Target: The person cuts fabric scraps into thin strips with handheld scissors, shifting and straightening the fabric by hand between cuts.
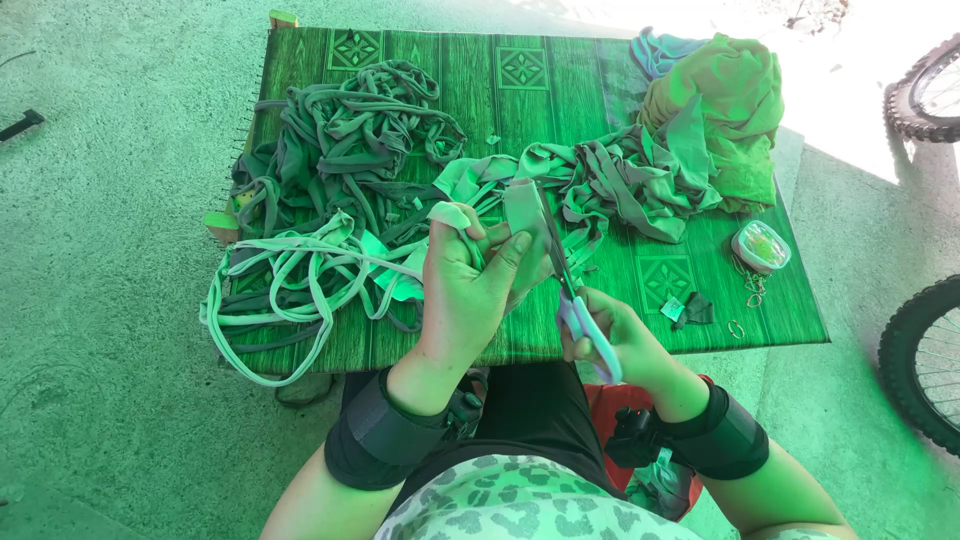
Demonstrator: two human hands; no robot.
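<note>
Two hands at work, close together above the near edge of the table [300, 345]. Left hand [470, 280] clamped on a folded piece of cloth [522, 215], thumb and fingers pinching it upright just ahead of the wrist. Right hand [615, 335] closed through the handles of a pair of scissors [565, 270]; blades run up and away from the body, slightly leftward, meeting the cloth's right edge. Whether the blades are parted or shut I cannot tell. Long axis of the cloth piece roughly follows the blades, so the cut line runs away from the person. Left hand is the nearer to the cloth, holding it; right hand sits lower and to the right, reaching it only through the blades.

Outward: pale cut strips [290, 280] trail left from the held cloth; a darker tangle of strips [350, 130] behind them; a bunched pile of uncut fabric [715, 110] at far right. Small clear box [761, 245] near the right edge. Bicycle tyres [920, 345] on the floor to the right
</note>
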